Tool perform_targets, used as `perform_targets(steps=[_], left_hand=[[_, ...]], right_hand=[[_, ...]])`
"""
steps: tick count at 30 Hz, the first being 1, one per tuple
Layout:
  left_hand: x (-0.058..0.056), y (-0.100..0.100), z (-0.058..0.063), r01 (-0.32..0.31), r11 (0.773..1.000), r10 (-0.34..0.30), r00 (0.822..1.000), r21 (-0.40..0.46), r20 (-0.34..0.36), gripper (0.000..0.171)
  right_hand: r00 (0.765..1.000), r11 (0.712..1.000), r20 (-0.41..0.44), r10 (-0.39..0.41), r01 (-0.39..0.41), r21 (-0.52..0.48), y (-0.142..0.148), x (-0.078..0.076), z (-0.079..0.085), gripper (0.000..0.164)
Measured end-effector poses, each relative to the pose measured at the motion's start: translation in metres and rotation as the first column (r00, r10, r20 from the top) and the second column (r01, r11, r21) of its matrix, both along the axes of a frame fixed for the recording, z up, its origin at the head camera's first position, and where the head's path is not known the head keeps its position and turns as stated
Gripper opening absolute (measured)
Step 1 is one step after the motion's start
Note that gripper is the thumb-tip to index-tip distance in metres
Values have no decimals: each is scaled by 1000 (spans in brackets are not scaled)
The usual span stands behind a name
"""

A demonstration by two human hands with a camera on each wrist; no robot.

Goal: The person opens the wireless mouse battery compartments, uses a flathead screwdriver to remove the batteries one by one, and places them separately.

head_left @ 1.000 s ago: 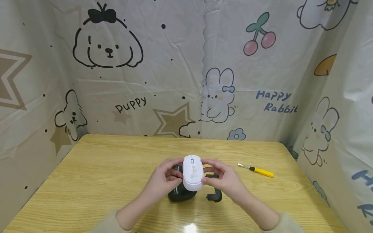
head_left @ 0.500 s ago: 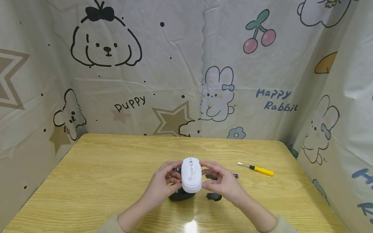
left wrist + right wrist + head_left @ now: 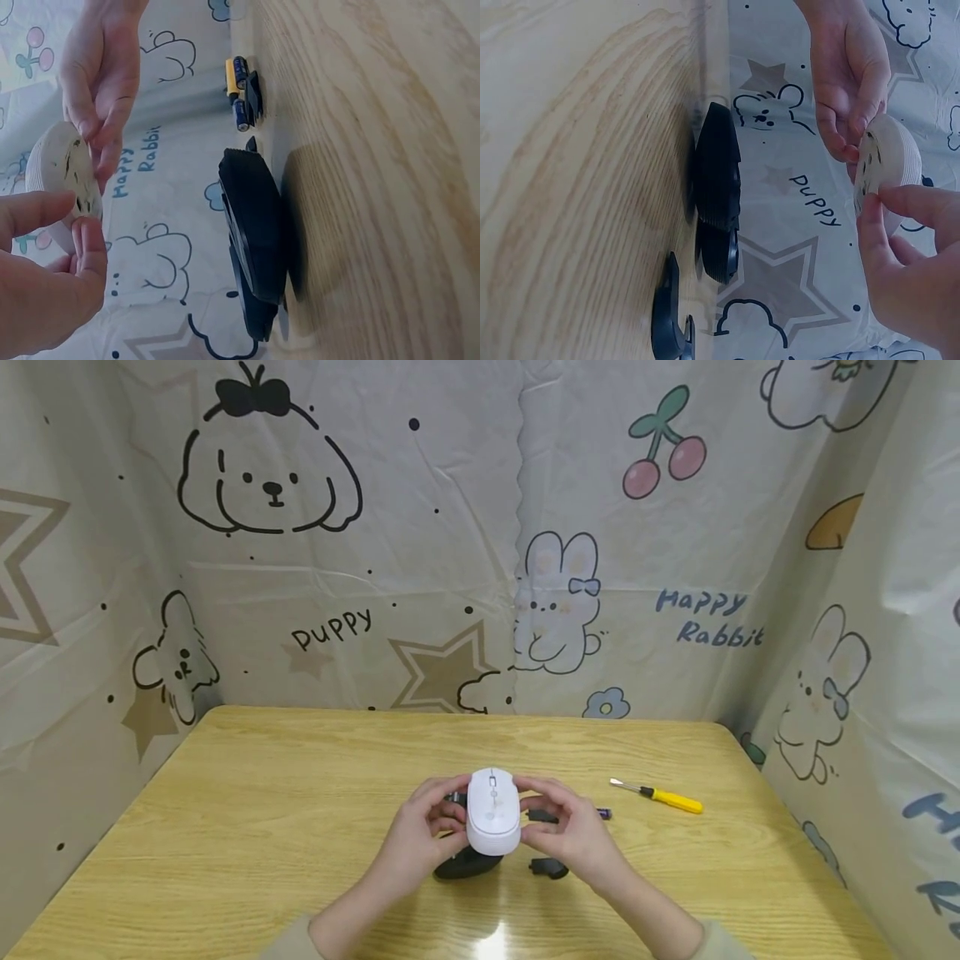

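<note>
A white computer mouse (image 3: 493, 810) is held up above the table, its buttons and wheel facing the head camera. My left hand (image 3: 420, 831) pinches its left side between thumb and fingers. On the opposite side, my right hand (image 3: 573, 835) pinches it the same way. Dark marks or openings show on the mouse's underside (image 3: 868, 165) in the right wrist view, too small to make out. Below it lie black mouse-shaped things (image 3: 255, 225), partly hidden by the white mouse and left hand in the head view.
Black curved pieces (image 3: 549, 867) lie under my right hand, partly covered. Batteries (image 3: 240, 116) lie close by; one purple end (image 3: 604, 814) shows past the hand. Farther right is a yellow-handled screwdriver (image 3: 675, 801). Printed curtains surround the wooden table (image 3: 300, 760).
Both hands have lowered slightly with the white mouse and still pinch it. A battery end has come into view beside the right hand, which now covers more of the black curved piece.
</note>
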State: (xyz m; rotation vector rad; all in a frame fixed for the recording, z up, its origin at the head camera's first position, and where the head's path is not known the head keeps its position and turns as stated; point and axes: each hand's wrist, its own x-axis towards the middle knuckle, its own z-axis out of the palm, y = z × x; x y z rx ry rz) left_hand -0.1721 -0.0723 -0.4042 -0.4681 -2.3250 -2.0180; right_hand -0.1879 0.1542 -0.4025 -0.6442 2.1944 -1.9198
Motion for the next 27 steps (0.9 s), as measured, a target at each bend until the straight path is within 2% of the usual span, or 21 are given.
perform_targets(steps=[6, 13, 19, 23, 27], left_hand=[[2, 1, 1, 3, 1000, -3, 1000, 12, -8, 60], [4, 0, -1, 15, 1000, -15, 999, 2, 34, 46], [5, -1, -1, 10, 1000, -10, 1000, 10, 30, 37], [6, -2, 1, 2, 1000, -2, 1000, 7, 26, 34], [6, -1, 2, -7, 1000, 7, 999, 15, 40, 33]], right_hand=[[1000, 1000, -26, -16, 16, 23, -2, 0, 1, 53], [995, 996, -85, -42, 48, 70, 0, 2, 2, 47], [993, 992, -110, -49, 62, 113, 0, 3, 3, 39], [995, 990, -89, -49, 60, 125, 0, 4, 5, 37], [998, 988, -21, -66, 68, 136, -1, 6, 8, 37]])
